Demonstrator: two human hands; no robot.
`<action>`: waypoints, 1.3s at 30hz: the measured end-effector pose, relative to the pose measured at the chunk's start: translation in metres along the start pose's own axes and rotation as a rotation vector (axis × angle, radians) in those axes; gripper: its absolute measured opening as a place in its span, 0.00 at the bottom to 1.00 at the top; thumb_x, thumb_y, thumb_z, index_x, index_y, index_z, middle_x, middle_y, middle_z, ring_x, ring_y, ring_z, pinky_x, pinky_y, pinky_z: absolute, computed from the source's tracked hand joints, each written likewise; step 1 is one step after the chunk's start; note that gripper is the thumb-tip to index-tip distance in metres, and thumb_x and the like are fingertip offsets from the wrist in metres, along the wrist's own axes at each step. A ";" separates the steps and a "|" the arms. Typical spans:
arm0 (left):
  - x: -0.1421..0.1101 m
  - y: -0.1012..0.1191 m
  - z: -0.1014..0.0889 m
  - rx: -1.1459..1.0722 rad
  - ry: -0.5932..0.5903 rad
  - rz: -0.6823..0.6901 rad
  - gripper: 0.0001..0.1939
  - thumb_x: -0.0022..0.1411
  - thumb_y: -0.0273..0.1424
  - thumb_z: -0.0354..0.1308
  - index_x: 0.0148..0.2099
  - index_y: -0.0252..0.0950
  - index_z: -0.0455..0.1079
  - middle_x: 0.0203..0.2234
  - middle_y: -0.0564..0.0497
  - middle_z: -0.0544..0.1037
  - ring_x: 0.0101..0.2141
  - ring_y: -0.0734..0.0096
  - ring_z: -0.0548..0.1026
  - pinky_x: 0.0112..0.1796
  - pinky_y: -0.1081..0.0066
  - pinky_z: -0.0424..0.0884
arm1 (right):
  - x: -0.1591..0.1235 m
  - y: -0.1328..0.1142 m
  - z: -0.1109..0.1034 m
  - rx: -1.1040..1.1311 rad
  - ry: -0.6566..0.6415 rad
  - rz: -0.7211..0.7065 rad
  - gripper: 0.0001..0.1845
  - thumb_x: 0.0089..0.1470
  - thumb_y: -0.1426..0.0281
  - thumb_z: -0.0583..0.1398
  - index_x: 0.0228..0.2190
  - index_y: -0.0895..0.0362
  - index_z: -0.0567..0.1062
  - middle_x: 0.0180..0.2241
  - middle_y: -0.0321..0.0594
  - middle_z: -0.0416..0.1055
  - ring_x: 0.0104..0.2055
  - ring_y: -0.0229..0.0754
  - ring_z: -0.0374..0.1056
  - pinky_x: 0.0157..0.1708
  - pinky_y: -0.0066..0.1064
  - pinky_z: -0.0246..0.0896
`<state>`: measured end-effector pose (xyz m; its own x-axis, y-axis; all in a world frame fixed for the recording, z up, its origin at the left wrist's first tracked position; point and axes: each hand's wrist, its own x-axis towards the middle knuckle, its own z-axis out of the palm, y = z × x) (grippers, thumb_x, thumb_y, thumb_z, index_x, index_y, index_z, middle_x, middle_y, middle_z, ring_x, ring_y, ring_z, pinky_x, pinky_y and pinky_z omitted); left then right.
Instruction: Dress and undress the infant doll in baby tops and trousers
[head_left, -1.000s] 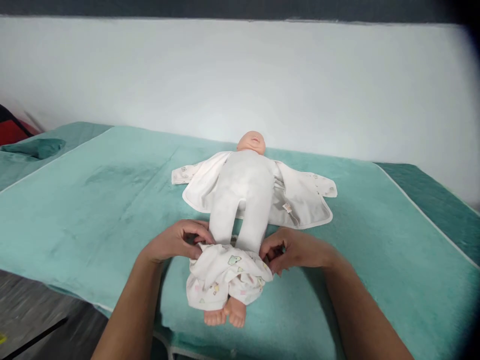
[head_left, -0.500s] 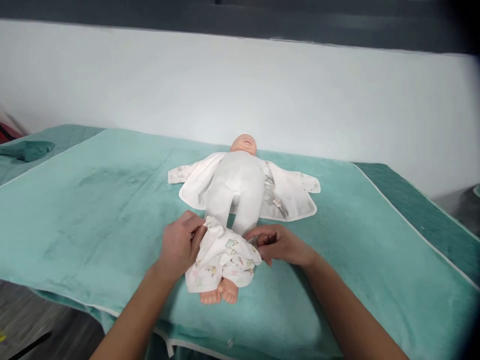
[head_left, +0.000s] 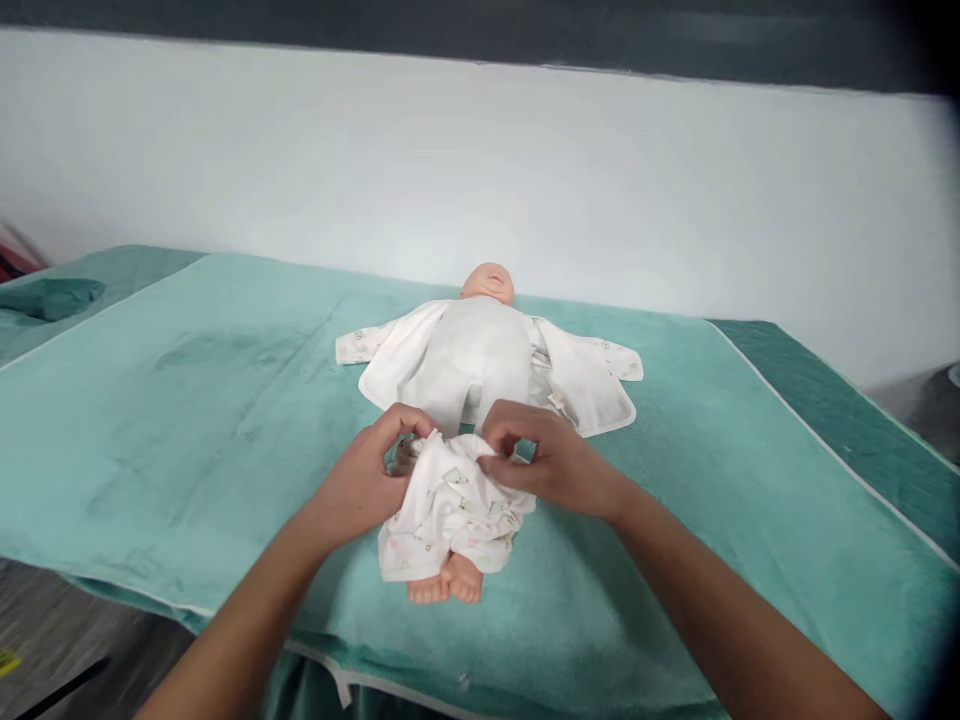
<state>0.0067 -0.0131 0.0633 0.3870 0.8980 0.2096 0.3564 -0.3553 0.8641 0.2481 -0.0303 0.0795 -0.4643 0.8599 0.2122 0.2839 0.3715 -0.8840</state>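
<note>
A baby doll (head_left: 480,340) lies on its back, its head away from me and its feet toward me. White printed baby pants (head_left: 457,505) are bunched around its lower legs, with the bare feet showing below the cuffs. My left hand (head_left: 379,475) pinches the waistband on the left side. On the right side my right hand (head_left: 551,455) grips the same waistband between thumb and fingers. A white baby jacket (head_left: 600,385) is spread open under the doll, its sleeves stretched out to both sides. My hands hide part of the doll's legs.
A green cloth cover (head_left: 187,420) lies under the doll, over the table. A white wall (head_left: 450,170) rises right behind the far edge. A folded green cloth part (head_left: 49,298) sits at the left, and the floor (head_left: 45,630) shows at lower left.
The pants' waistband has come a little up the doll's legs. My right hand has moved up and left to grip its upper edge, and my left hand has shifted slightly up.
</note>
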 end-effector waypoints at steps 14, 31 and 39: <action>0.048 0.023 -0.016 -0.055 -0.390 -0.212 0.17 0.59 0.46 0.62 0.31 0.36 0.72 0.24 0.53 0.70 0.25 0.75 0.66 0.23 0.76 0.60 | 0.006 0.014 -0.011 -0.014 0.199 0.038 0.15 0.63 0.58 0.58 0.30 0.54 0.64 0.25 0.31 0.56 0.28 0.34 0.51 0.27 0.28 0.48; 0.048 -0.053 -0.025 -0.230 -0.190 -0.174 0.13 0.57 0.41 0.65 0.36 0.36 0.71 0.30 0.53 0.71 0.31 0.74 0.68 0.31 0.76 0.63 | -0.018 0.070 -0.049 -0.204 -0.163 0.149 0.11 0.64 0.61 0.55 0.36 0.55 0.70 0.35 0.36 0.68 0.37 0.40 0.62 0.37 0.31 0.55; 0.071 -0.043 0.014 -0.196 0.326 -0.006 0.10 0.59 0.39 0.64 0.35 0.38 0.70 0.37 0.52 0.75 0.36 0.71 0.71 0.35 0.73 0.64 | -0.005 0.088 -0.014 -0.228 0.591 0.111 0.07 0.64 0.64 0.54 0.39 0.53 0.68 0.30 0.35 0.65 0.33 0.41 0.62 0.36 0.32 0.58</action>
<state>0.0306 0.0627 0.0349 0.0835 0.9465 0.3116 0.1765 -0.3218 0.9302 0.2868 0.0030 0.0068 0.1003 0.9211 0.3763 0.5053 0.2787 -0.8167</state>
